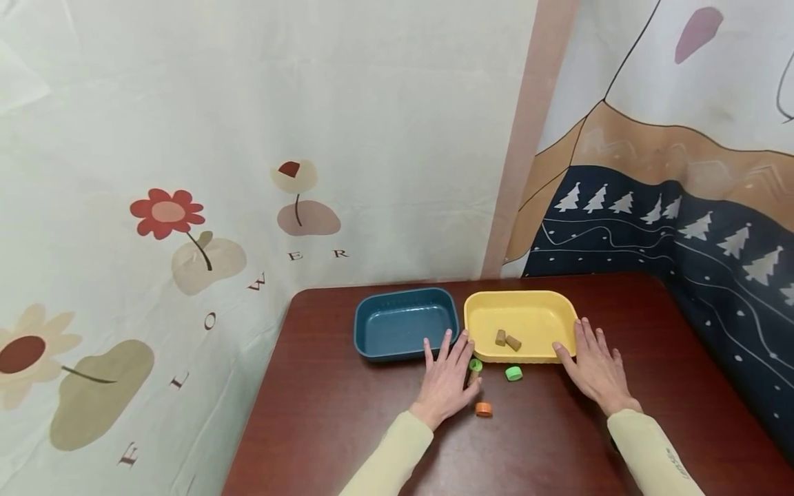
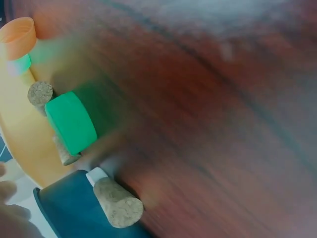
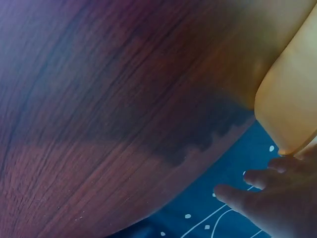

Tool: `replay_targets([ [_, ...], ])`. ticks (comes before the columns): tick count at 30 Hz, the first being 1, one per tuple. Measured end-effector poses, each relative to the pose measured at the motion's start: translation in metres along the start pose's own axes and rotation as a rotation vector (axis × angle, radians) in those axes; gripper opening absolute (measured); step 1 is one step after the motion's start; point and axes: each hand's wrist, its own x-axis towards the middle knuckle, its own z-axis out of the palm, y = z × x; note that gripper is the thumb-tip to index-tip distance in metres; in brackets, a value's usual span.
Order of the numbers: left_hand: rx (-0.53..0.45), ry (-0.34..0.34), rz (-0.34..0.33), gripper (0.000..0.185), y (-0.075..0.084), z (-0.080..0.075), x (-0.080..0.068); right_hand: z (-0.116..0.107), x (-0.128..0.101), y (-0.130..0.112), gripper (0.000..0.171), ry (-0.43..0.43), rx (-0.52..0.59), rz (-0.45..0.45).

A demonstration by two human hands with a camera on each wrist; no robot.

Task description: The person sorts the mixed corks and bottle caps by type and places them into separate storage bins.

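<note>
Round-cornered blue tray (image 1: 403,327), left hand (image 1: 445,386) palm-down, straight fingers (image 1: 445,343) apart, green cap (image 1: 475,364) and grainy cork (image 1: 473,378) alongside, ridged orange cap (image 1: 484,410), yellow tray (image 1: 540,327) holding two cork cylinders (image 1: 513,342), right hand (image 1: 597,367) at its near corner, fingers spread.

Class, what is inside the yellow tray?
Two cork pieces lie inside the yellow tray. The right hand covers part of its near right corner; anything beneath cannot be seen.
</note>
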Motion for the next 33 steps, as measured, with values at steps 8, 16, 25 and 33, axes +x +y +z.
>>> replay_targets([
  [8, -0.028, 0.123, 0.039, 0.061, -0.015, -0.014, -0.023, -0.001, 0.0, 0.0, 0.092, -0.02, 0.003, -0.007],
  [16, -0.048, 0.157, 0.044, 0.068, -0.033, -0.028, -0.053, 0.0, 0.0, 0.002, 0.091, -0.024, 0.003, -0.012],
  [25, -0.048, 0.075, 0.039, 0.074, -0.048, -0.035, -0.076, -0.003, -0.002, 0.002, 0.091, -0.041, 0.015, -0.005],
  [33, -0.038, -0.051, 0.015, 0.079, -0.055, -0.037, -0.083, -0.001, -0.002, 0.001, 0.091, -0.048, 0.018, -0.003],
])
